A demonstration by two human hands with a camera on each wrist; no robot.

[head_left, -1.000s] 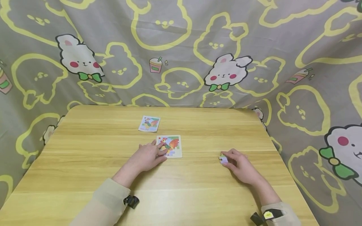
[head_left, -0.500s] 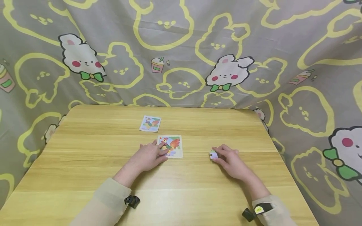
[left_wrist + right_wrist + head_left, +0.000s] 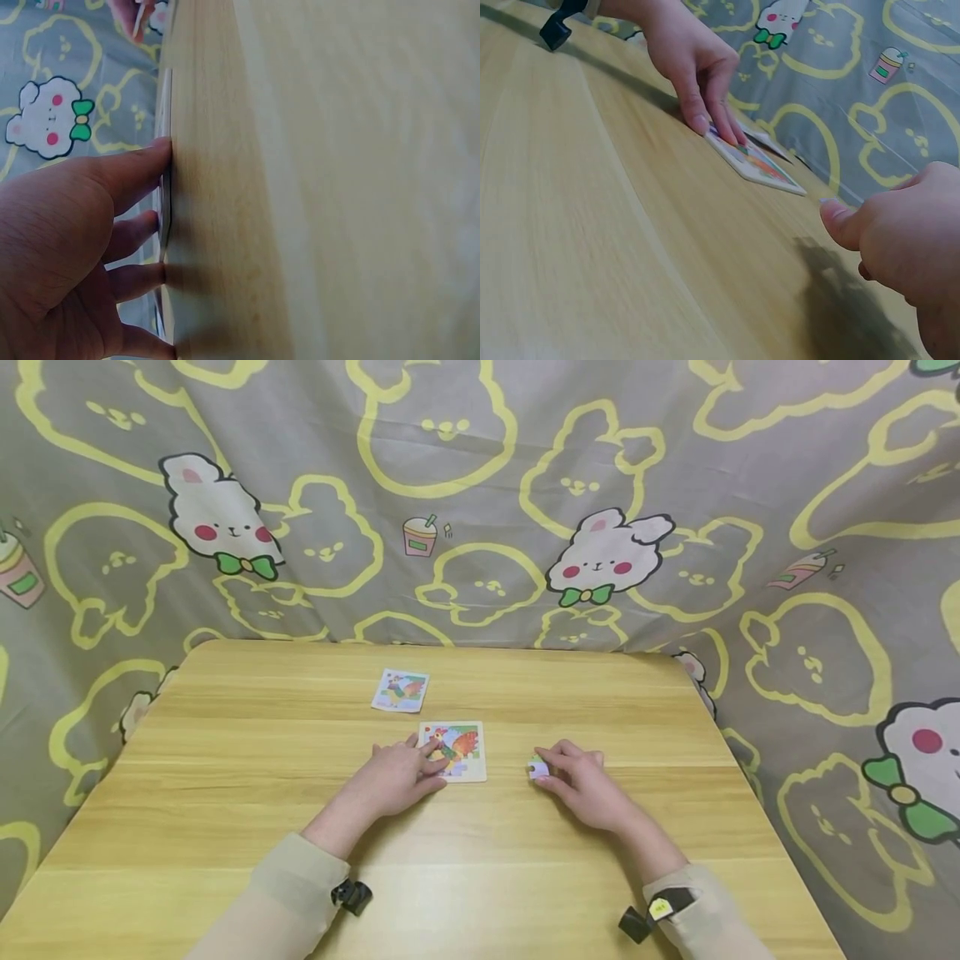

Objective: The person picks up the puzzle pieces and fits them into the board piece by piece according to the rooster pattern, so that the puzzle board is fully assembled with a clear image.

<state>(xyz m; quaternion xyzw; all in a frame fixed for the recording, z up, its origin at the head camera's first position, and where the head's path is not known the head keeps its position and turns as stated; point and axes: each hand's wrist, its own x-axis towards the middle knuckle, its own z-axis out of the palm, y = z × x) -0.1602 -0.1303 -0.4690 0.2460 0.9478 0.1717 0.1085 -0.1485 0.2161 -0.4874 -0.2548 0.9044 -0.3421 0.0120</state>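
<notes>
A square jigsaw puzzle board [image 3: 471, 765] with a colourful rooster picture lies flat on the table, a pale patch at its lower right. My left hand [image 3: 401, 777] rests on its left side with extended fingers. In the left wrist view the thumb [image 3: 150, 161] touches the board's edge and other fingertips reach down beside it. My right hand [image 3: 592, 789] pinches a small lilac and green jigsaw piece [image 3: 537, 768] between thumb and fingers, just right of the board. From the right wrist camera, the right hand [image 3: 900, 232] hides that piece and casts a shadow beneath it.
A paper card [image 3: 401, 691] with the same rooster picture lies behind the board, slightly left. The wood-grain table [image 3: 480, 877] meets a grey curtain [image 3: 480, 510] with cartoon prints at the back and sides.
My right hand has moved left with the jigsaw piece, closer to the puzzle board. The left hand has stayed on the board.
</notes>
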